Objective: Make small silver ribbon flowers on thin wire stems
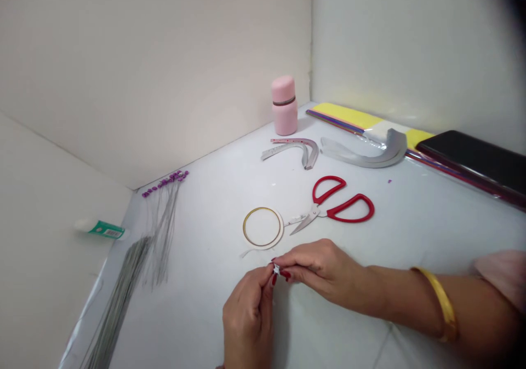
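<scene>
My left hand (247, 320) and my right hand (316, 270) meet at the bottom centre, their fingertips pinching a tiny silver-white piece (276, 269). Its exact shape is hidden by the fingers. Just above my right hand lies a white-backed roll of thin gold-edged tape (263, 228). Red-handled scissors (331, 205) rest to its right, their closed blades pointing toward the roll. A gold bangle (439, 303) circles my right forearm.
Thin wires tipped with purple beads (164, 185) and a grey wire bundle (117, 298) lie at the left, near a glue tube (101, 229). Further back are a pink bottle (284, 105), curved silver strips (365, 150), coloured sheets (349, 116) and a black phone (472, 161).
</scene>
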`<state>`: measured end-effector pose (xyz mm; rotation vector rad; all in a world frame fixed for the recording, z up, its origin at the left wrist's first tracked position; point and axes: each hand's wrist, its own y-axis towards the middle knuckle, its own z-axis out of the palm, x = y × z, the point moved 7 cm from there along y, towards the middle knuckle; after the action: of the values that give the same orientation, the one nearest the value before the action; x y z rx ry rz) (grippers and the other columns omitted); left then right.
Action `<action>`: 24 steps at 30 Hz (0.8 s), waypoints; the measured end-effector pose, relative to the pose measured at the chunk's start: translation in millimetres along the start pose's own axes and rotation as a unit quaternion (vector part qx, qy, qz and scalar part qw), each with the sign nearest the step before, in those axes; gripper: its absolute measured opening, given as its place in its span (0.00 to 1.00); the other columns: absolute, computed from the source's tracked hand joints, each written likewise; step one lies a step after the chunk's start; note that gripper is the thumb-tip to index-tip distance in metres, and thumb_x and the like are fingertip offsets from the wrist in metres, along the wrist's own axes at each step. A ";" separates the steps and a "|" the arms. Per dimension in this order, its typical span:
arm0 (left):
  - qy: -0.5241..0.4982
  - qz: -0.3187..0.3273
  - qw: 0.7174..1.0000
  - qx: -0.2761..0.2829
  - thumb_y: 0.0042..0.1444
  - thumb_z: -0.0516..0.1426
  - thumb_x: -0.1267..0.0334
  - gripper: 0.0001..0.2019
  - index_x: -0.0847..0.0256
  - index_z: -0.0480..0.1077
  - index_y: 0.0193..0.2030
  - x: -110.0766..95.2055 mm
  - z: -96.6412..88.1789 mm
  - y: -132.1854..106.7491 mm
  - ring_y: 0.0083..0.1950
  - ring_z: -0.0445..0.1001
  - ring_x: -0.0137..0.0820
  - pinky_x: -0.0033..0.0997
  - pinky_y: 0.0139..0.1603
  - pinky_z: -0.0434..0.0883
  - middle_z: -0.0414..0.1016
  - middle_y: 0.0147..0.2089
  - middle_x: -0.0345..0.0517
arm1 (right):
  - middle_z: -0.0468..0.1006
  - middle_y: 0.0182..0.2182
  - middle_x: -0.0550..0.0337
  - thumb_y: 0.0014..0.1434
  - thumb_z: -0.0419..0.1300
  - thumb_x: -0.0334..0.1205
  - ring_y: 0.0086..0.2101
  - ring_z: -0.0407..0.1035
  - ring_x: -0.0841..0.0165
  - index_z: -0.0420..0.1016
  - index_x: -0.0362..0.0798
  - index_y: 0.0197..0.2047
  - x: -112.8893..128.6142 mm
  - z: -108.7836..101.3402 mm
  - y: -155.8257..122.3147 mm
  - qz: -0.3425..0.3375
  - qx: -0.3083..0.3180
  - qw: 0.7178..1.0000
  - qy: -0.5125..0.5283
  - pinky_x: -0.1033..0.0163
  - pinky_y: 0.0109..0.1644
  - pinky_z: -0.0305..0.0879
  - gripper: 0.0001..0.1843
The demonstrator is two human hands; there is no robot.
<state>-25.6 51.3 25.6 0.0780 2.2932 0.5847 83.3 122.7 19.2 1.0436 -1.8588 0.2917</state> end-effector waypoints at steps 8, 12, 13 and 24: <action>0.036 0.003 0.999 0.002 0.56 0.50 0.74 0.10 0.60 0.69 0.40 1.1 1.3 -0.4 0.33 0.74 0.28 0.24 0.35 0.68 0.77 0.33 0.44 | 0.77 0.25 0.60 0.58 0.53 0.33 0.26 0.69 0.75 0.76 0.43 0.37 -2.5 -0.8 0.0 0.025 0.006 1.000 -0.003 0.74 0.30 0.61 0.10; 0.050 -0.010 0.999 0.007 0.57 0.49 0.73 0.09 0.60 0.69 0.38 1.0 2.3 0.7 0.30 0.73 0.28 0.24 0.33 0.68 0.76 0.30 0.43 | 0.76 0.24 0.62 0.56 0.53 0.29 0.24 0.68 0.77 0.76 0.43 0.35 -1.0 -1.9 -0.4 0.025 -0.006 1.000 0.014 0.75 0.29 0.60 0.10; 0.042 -0.020 0.999 0.009 0.57 0.49 0.72 0.09 0.60 0.70 0.37 1.9 2.4 1.2 0.30 0.73 0.28 0.24 0.32 0.67 0.76 0.30 0.43 | 0.76 0.24 0.62 0.56 0.53 0.29 0.24 0.67 0.77 0.75 0.43 0.34 -1.1 -1.8 0.0 0.028 -0.008 0.999 0.023 0.75 0.29 0.60 0.09; -0.087 -0.064 0.994 0.014 0.57 0.52 0.70 0.09 0.59 0.70 0.41 7.0 2.3 2.0 0.36 0.74 0.29 0.26 0.37 0.69 0.76 0.36 0.46 | 0.75 0.24 0.62 0.58 0.52 0.35 0.25 0.67 0.73 0.74 0.45 0.32 -2.0 0.1 -0.3 0.059 0.003 0.996 0.069 0.71 0.30 0.61 0.10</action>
<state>-29.2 55.6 20.4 -0.0038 2.1189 0.4609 83.9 123.5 17.5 0.8966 -1.7970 0.4280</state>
